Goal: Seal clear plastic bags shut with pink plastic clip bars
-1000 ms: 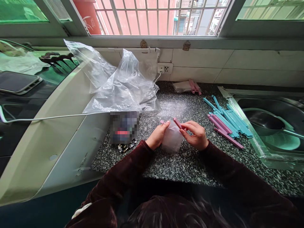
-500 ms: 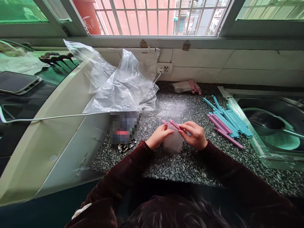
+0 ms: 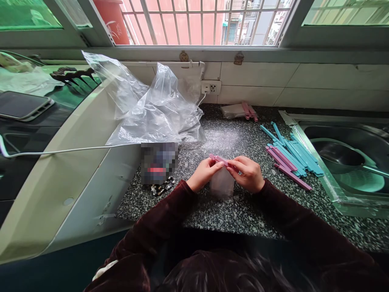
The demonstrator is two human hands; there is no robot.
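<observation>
A pink sealing clip sits across the top of a small clear plastic bag, low over the speckled granite counter. My left hand pinches the clip's left end and the bag's top. My right hand is closed on the clip's right end. The bag hangs between both hands, its bottom near the counter.
A pile of blue and pink clips lies to the right, beside a steel sink holding a green colander. Crumpled clear bags lie at the back left. Another clipped bag rests by the wall socket. A phone lies far left.
The pink clip's raised arm has come down flat over the bag's top. Both hands have drawn closer together at the clip, and the bag's top is now narrower.
</observation>
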